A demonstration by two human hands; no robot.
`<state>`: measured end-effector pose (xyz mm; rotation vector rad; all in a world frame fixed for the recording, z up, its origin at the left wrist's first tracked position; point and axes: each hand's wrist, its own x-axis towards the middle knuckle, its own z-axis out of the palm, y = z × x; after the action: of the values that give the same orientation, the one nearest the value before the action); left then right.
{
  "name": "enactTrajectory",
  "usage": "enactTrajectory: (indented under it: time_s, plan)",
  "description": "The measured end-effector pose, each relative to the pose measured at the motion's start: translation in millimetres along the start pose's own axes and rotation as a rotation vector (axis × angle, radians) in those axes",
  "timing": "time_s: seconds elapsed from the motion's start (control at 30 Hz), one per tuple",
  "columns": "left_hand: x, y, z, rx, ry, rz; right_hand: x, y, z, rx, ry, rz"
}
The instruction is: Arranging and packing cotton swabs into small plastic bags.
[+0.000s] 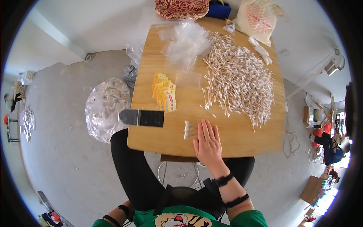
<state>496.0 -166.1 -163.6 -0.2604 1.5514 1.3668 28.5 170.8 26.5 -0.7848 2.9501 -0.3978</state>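
i can't read any wording from here: the red print on the cream bag (257, 20) and the marks on the yellow cards (165, 92) are too small

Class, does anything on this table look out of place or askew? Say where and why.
The dark flat strip overhangs the table on the left, and might get knocked off. The cotton swab heap sprawls untidily, a few straying at its near left, unlike the neat row by the right hand.

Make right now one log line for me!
right hand: open, flat, by swab row; left hand: not visible; swab heap: on table; yellow cards: left of heap
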Motion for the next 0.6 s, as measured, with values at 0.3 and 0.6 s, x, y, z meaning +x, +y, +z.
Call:
enactTrajectory:
  time_s: [0.3, 0.6]
  plan:
    - [-69.7, 24.6, -97.3, -0.465, 0.026, -0.319, -1.8, -6.3, -2.7, -0.009, -0.092, 0.041]
    - [-61.9, 102.1, -203.3, -0.67, 0.102, -0.428, 2.3, -12.2, 2.2, -0.074, 0.087, 0.052]
